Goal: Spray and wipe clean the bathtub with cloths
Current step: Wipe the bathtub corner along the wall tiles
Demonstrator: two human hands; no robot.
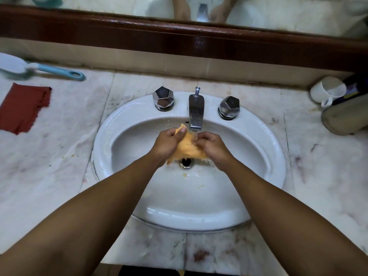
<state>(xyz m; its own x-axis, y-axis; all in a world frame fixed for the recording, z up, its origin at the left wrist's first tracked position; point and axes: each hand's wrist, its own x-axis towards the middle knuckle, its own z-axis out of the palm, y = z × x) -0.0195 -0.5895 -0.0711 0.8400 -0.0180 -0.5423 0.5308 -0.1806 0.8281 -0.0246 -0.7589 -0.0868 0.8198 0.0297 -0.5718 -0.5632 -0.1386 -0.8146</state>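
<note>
Where the orange cloth (187, 149) is bunching between the left grip (169, 143) and the right grip (212, 147), fingers (200, 138) are hiding its middle; it is hanging over the drain (186, 163) of the sink (103, 148), just under the faucet (196, 111). Far left, a blurred brush (20, 66) and a red cloth (23, 108) are running off the edge of view. The left grip is pinching the orange cloth's upper corner; the right grip is curling round its right side. Print on the dark container (355, 86) far right is showing too blurred to read.

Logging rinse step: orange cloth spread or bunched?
Bunched: orange cloth crumpled between left hand and right hand, both gripping it, under the faucet.
</note>
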